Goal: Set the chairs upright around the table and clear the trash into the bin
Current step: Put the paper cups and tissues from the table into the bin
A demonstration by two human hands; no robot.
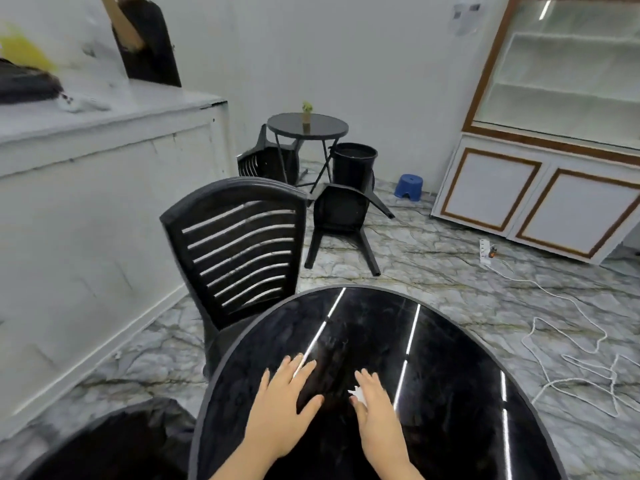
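Both my hands lie over the glossy black round table (450, 341) in front of me. My left hand (284, 407) is flat on the tabletop with its fingers spread and holds nothing. My right hand (375, 407) rests with straight fingers on a small white scrap of paper (356, 393) that shows beside its thumb. A black slatted chair (239, 251) stands upright at the table's far left. Farther back, one black chair (341, 220) lies tipped over with its legs toward me, and another (266, 161) lies on its side by a second small round table (308, 128).
A black bin (353, 164) stands beside the far table, which carries a small potted plant (307, 114). A blue stool (409, 187), a white power strip (485, 250) and a loose white cable (568, 344) lie on the marble floor. A white counter (86, 188) runs along the left.
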